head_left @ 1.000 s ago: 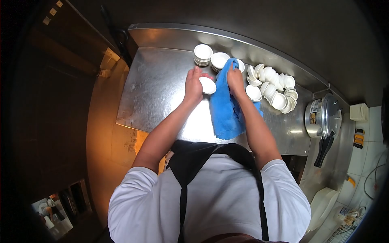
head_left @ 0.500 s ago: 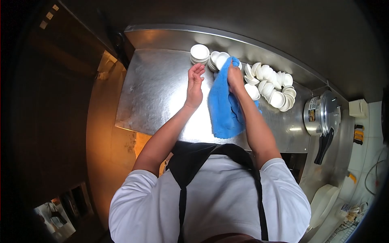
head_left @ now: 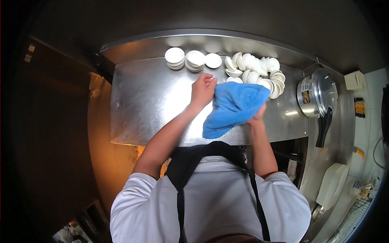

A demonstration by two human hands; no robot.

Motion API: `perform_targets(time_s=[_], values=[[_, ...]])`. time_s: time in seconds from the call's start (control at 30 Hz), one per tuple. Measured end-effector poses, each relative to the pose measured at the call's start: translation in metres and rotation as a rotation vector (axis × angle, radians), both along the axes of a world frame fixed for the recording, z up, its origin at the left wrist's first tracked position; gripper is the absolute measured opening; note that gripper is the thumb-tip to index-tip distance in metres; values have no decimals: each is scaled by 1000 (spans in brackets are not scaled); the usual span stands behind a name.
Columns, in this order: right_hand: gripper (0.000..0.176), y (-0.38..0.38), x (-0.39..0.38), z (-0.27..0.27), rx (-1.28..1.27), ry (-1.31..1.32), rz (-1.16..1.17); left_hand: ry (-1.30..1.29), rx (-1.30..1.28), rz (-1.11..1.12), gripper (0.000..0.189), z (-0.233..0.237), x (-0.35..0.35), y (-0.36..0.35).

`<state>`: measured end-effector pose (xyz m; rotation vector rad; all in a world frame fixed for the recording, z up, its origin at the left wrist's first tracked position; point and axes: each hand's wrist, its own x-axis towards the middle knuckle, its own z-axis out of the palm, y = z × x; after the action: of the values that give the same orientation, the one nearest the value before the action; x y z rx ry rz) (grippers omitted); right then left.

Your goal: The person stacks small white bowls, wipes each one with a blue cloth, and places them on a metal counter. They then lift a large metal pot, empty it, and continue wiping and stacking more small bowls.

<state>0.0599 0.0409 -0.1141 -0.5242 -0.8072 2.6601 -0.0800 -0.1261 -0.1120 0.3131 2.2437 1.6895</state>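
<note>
A blue cloth (head_left: 237, 104) is stretched out between my two hands above the steel counter. My left hand (head_left: 204, 91) has its fingers curled in at the cloth's upper left corner and appears to pinch it. On the other side, my right hand (head_left: 258, 115) grips the cloth's right edge from below, with most of its fingers hidden by the fabric. Behind the cloth stand two stacks of small white bowls, a left stack (head_left: 174, 57) and a second stack (head_left: 195, 60). Just right of them sits a single white bowl (head_left: 213, 60).
A jumbled group of white bowls (head_left: 252, 62) lies at the back right of the steel counter (head_left: 142, 93), partly covered by the cloth. A pressure cooker (head_left: 312, 93) with a black handle stands to the right. A raised metal edge (head_left: 202, 37) runs along the back.
My right hand has come down and to the right, spreading the cloth sideways. My left hand has gone from open fingers to closed at the cloth's corner. The camera view has shifted.
</note>
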Motion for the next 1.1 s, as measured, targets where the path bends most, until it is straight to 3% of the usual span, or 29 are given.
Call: perform_targets(time_s=[0.1,0.2,0.33,0.43,0.57,0.7,0.83,0.97,1.1], values=[[61,46,29,-22,-52,355,14,-125,-190,-8,64,-1,-13,61],[60,65,45,-24,-9,341,-15,-321,-204,92,87,-20,-36,110],[58,68,52,-18,-34,192,-44,-301,-361,206,88,4,-35,141],[56,79,54,-44,-75,212,17,-109,-374,173,81,11,-29,154],[52,87,56,-63,-72,156,41,180,-446,76,91,-7,-31,168],[51,84,56,-54,16,2,53,251,-440,-82,93,-2,-46,168],[53,83,52,-52,-13,-20,101,120,-355,-159,95,12,-54,178],[49,82,43,-53,-20,-70,76,77,-590,-121,100,22,-48,195],[49,86,36,-59,-53,-20,92,288,-621,-93,99,9,-35,210]])
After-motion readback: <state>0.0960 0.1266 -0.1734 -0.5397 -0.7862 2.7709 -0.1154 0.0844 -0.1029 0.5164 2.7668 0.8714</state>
